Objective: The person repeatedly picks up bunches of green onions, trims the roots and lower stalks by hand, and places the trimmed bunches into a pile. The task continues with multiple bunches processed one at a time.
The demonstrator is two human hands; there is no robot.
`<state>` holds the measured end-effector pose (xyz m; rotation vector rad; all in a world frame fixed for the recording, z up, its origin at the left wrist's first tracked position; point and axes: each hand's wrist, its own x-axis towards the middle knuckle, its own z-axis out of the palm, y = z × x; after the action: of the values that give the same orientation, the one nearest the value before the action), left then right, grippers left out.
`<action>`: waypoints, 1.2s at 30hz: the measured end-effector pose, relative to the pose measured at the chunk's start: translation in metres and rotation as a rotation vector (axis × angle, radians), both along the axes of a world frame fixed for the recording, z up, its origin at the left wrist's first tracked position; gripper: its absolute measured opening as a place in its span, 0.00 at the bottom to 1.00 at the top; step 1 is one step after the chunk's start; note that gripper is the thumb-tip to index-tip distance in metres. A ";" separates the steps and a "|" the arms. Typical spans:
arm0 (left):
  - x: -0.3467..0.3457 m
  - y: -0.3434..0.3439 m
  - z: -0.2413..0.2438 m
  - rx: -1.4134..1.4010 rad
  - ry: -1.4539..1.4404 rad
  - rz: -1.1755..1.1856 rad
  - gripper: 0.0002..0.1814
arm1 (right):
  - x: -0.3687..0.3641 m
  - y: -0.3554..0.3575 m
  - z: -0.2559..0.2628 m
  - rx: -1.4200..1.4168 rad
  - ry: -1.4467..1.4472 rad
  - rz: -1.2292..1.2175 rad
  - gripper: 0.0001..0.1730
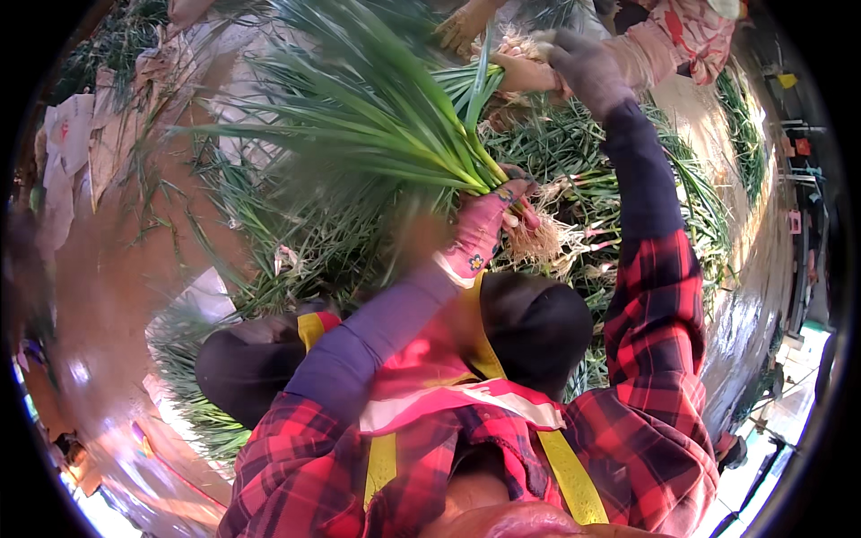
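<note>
My left hand point(501, 191), in a pink flowered glove, is closed around a bunch of green garlic point(430, 144) just above its roots. The long leaves fan out to the upper left, and the pinkish stem bases and pale roots point(535, 239) stick out on the right. Stretched far forward, my right hand point(588, 70) wears a greyish glove and is blurred by motion. It is beside a second bunch of plants, whose pale bulbs point(518, 44) lie among another person's hands point(531, 74). Whether my right fingers grip anything is unclear.
Loose green garlic plants point(592, 185) lie heaped in front of my knees. More leaves point(208, 410) lie at my left side. A co-worker's patterned sleeve point(699, 37) reaches in from the top right. Pale torn sacking point(101, 134) is on the brown floor point(121, 296) at left.
</note>
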<state>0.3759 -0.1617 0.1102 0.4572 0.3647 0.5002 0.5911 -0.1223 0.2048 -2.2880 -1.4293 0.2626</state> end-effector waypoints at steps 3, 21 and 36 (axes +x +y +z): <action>0.025 0.013 -0.029 0.025 0.048 -0.098 0.10 | 0.031 0.069 -0.036 -0.049 -0.368 0.394 0.20; 0.044 0.123 -0.094 0.032 0.189 0.051 0.08 | -0.005 0.169 -0.165 -0.807 -0.122 0.267 0.21; -0.186 0.152 -0.114 -0.154 0.246 0.504 0.11 | -0.173 0.094 -0.207 -0.240 1.518 -0.184 0.16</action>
<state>0.1898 -0.0098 -0.0041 0.2733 0.7591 0.9005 0.4181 -0.0288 -0.0026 -1.4776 -0.3580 1.6781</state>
